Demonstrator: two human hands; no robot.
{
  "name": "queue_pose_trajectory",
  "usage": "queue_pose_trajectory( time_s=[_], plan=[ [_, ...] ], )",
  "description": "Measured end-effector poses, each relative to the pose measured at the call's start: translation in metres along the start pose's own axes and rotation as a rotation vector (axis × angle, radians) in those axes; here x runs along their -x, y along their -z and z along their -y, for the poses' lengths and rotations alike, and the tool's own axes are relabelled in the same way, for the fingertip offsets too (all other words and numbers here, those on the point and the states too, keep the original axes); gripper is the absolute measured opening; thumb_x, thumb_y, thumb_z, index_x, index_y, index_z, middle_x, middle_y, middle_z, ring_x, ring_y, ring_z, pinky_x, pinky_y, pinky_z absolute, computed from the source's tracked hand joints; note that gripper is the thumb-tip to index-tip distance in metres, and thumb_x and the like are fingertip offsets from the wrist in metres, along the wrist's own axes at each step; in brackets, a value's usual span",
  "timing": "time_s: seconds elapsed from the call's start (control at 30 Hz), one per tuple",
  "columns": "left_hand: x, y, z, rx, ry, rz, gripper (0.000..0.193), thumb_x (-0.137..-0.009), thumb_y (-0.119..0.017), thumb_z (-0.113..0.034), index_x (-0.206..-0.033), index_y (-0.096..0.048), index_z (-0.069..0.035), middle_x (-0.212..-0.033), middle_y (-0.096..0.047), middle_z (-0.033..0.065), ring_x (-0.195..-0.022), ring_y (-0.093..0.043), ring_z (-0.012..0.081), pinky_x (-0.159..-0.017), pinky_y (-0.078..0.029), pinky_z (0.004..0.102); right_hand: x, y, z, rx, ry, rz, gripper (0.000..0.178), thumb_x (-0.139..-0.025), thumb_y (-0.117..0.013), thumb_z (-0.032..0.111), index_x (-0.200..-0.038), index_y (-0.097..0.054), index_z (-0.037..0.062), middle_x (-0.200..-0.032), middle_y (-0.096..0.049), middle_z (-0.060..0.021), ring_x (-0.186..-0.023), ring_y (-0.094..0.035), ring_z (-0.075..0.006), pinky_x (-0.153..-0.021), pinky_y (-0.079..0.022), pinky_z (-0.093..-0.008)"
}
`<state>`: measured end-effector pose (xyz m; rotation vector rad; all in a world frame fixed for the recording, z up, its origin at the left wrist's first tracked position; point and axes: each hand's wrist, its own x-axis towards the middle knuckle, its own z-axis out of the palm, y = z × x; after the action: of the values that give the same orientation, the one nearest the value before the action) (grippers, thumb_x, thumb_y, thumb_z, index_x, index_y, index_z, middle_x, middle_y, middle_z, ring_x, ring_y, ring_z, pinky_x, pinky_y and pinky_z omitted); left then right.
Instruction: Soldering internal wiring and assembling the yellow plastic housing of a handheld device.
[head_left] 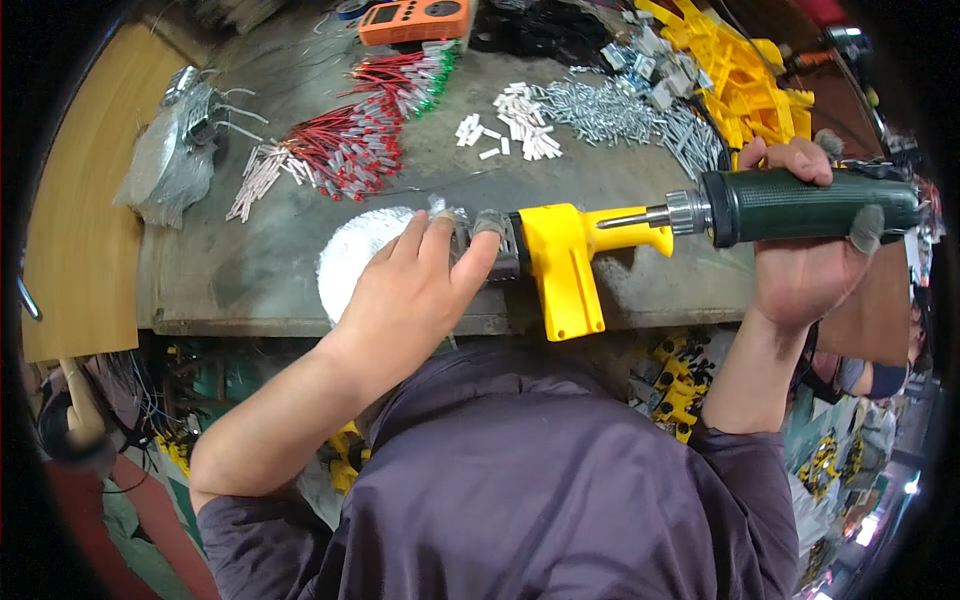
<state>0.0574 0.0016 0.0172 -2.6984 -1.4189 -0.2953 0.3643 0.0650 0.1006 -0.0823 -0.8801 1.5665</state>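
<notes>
My right hand (pixel 800 285) is wrapped round a dark green power screwdriver (pixel 775 208), held level with its bit pointing left. The bit tip lies over the handle of a yellow plastic tool body (pixel 568 275); I cannot tell whether they touch. My left hand (pixel 405 300) is closed over the grey end (pixel 510 250) of that body, its fingers partly hiding it. Some fingertips wear grey coverings. A round, silvery-white wrapped object (pixel 350 255) sits beside and partly under my left hand.
Behind lie white sleeves (pixel 525 120), a heap of screws (pixel 605 110), red-wired parts (pixel 350 145) and yellow plastic parts (pixel 720 60). An orange meter (pixel 415 20) stands at the back. A bubble-wrapped part (pixel 175 160) lies left. The bench's front edge (pixel 250 327) is near my torso.
</notes>
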Motion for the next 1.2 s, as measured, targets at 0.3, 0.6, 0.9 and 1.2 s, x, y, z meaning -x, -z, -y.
queue_pose_trajectory(
  time_s=[0.3, 0.6, 0.9, 1.2],
  plan=[
    [-0.064, 0.08, 0.029, 0.218, -0.069, 0.525, 0.058, -0.075, -0.066, -0.005, -0.13, -0.049, -0.007, -0.099, -0.065, 0.0157, -0.082, -0.063, 0.036, -0.075, -0.05, 0.0453, 0.053, 0.051, 0.004, -0.253, 0.12, -0.437, 0.039, -0.08, -0.069, 0.018, -0.102, -0.047, -0.0039, -0.088, -0.055, -0.0095, -0.089, -0.055, -0.023, -0.106, -0.034, -0.0499],
    [-0.079, 0.024, 0.062, 0.774, 0.007, 0.812, 0.058, -0.075, -0.059, -0.005, -0.133, -0.048, -0.007, -0.125, -0.058, 0.0157, -0.112, -0.057, 0.0273, -0.097, -0.044, 0.0336, 0.057, 0.076, -0.022, -0.275, 0.075, -0.602, 0.03, -0.086, -0.064, 0.022, -0.1, -0.051, -0.001, -0.089, -0.058, -0.0121, -0.091, -0.058, -0.0269, -0.101, -0.042, -0.0509],
    [-0.032, -0.007, -0.011, 0.279, -0.06, 0.055, 0.081, -0.058, -0.085, -0.026, -0.121, -0.043, 0.002, -0.106, -0.052, 0.0189, -0.094, -0.051, 0.0379, -0.084, -0.04, 0.0443, 0.056, 0.073, -0.034, -0.238, 0.01, -0.519, 0.034, -0.09, -0.059, 0.026, -0.102, -0.049, -0.004, -0.093, -0.053, -0.0104, -0.096, -0.054, -0.0246, -0.106, -0.036, -0.0462],
    [-0.035, -0.011, -0.003, 0.371, -0.042, 0.11, 0.077, -0.057, -0.084, -0.019, -0.119, -0.043, 0.0, -0.099, -0.051, 0.0177, -0.091, -0.051, 0.0371, -0.077, -0.039, 0.0441, 0.052, 0.076, -0.04, -0.227, -0.036, -0.596, 0.03, -0.093, -0.053, 0.028, -0.095, -0.048, -0.0018, -0.092, -0.052, -0.0105, -0.096, -0.053, -0.0243, -0.106, -0.037, -0.0469]
  ],
)
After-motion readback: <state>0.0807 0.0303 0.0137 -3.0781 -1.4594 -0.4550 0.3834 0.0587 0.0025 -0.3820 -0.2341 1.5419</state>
